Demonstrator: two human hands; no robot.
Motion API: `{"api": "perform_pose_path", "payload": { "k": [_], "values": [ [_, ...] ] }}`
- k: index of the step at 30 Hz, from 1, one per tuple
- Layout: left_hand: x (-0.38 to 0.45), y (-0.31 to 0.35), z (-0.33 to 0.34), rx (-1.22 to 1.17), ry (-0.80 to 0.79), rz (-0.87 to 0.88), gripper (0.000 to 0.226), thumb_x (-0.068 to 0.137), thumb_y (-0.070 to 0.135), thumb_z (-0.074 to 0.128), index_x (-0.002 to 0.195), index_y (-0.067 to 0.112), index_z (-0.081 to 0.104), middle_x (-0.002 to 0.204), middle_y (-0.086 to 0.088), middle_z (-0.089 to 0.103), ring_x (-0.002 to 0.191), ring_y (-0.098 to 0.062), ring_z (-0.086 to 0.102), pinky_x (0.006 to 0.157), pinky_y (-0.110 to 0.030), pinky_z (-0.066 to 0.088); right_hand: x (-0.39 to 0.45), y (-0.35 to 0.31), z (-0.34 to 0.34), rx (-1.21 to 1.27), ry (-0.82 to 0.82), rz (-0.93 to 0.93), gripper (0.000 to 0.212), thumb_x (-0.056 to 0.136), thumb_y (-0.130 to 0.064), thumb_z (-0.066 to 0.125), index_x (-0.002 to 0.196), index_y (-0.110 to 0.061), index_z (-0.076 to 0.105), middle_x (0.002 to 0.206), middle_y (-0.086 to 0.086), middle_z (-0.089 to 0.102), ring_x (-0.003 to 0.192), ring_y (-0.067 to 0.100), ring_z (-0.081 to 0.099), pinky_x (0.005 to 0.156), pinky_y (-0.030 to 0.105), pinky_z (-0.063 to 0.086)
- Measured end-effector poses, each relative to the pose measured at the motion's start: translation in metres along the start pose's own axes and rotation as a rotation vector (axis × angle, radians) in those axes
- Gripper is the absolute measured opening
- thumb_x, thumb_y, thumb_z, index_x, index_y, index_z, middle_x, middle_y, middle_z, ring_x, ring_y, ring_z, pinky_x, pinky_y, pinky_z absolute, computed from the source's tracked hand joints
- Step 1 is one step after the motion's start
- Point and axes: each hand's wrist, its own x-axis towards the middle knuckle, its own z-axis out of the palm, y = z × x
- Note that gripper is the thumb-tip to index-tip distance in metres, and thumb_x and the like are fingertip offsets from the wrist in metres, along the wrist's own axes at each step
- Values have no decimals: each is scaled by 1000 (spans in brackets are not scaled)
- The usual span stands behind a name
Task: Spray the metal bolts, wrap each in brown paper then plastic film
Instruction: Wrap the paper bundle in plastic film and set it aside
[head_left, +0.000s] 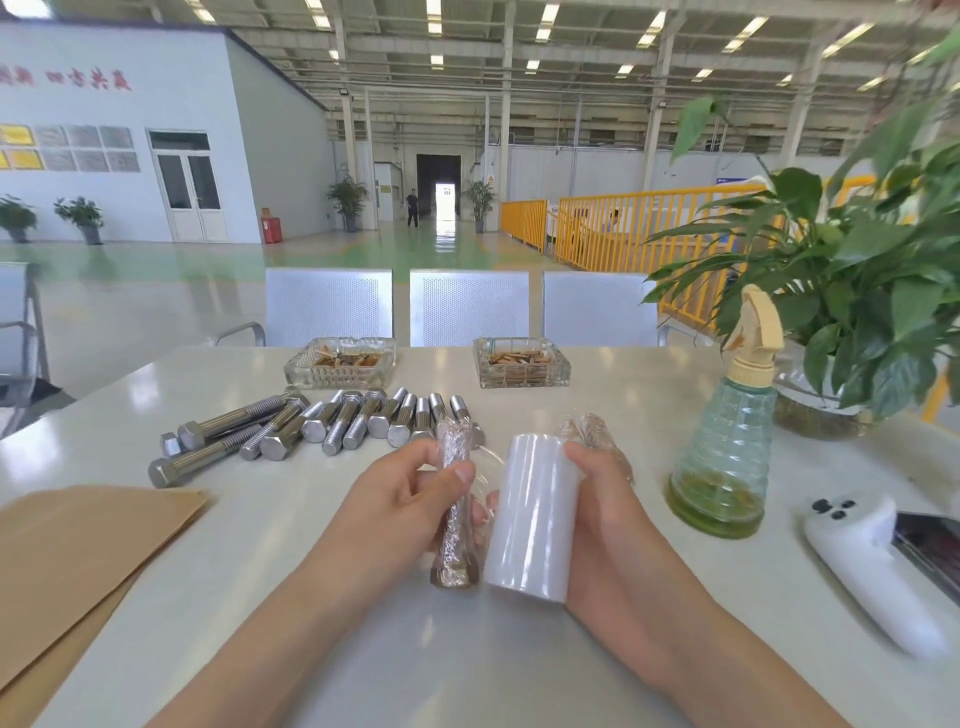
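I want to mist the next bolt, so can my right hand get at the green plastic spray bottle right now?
Probably not yet: the right hand grips the white roll of plastic film. The green plastic spray bottle stands just to its right with bare table between, so once the roll is down the way looks free.

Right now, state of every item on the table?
wrapped bolt: in paper and film, held by left hand
film roll: upright, gripped by right hand
bare bolts: unwrapped, piled
finished bolts: wrapped, lying behind the roll
spray bottle: upright, liquid low
brown paper: flat sheets
ashtrays: holding butts
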Motion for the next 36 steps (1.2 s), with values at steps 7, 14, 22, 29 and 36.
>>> {"api": "perform_pose_path", "payload": {
  "k": [7,14,22,29,36],
  "values": [
    [10,-4,-1,-12,128,8,31,106,36,51,92,8,57,70,-12,70,62,-29,72,50,-27,51,3,-20,4,-234,-20,37,47,78,-39,82,110,-5,77,110,18,75,100,31,74,91,46,61],
    [13,-4,-5,-170,172,-31,34,108,30,48,101,0,63,86,-17,74,78,-32,74,68,-38,62,20,-23,9,-371,-30,54,53,81,-42,80,120,-8,71,115,16,75,103,27,74,87,38,62],
    [16,-2,5,-278,22,-213,49,82,57,67,105,16,79,105,-27,73,97,-37,72,89,-45,58,20,14,19,-681,45,-323,34,77,-49,78,106,-34,67,99,2,76,90,22,75,82,44,62],
    [13,2,0,-246,-10,-147,75,69,75,76,75,1,65,74,-25,57,66,-29,58,67,-37,49,15,19,23,-808,108,-487,34,77,-56,72,103,-38,59,92,-2,76,83,16,75,83,48,60],
    [10,16,-2,-310,-24,-111,48,78,54,81,59,13,64,55,-4,34,49,-16,32,46,-23,34,14,20,25,-941,179,-607,33,76,-57,68,104,-46,54,99,-17,72,90,2,70,81,21,54]
  ]
}}
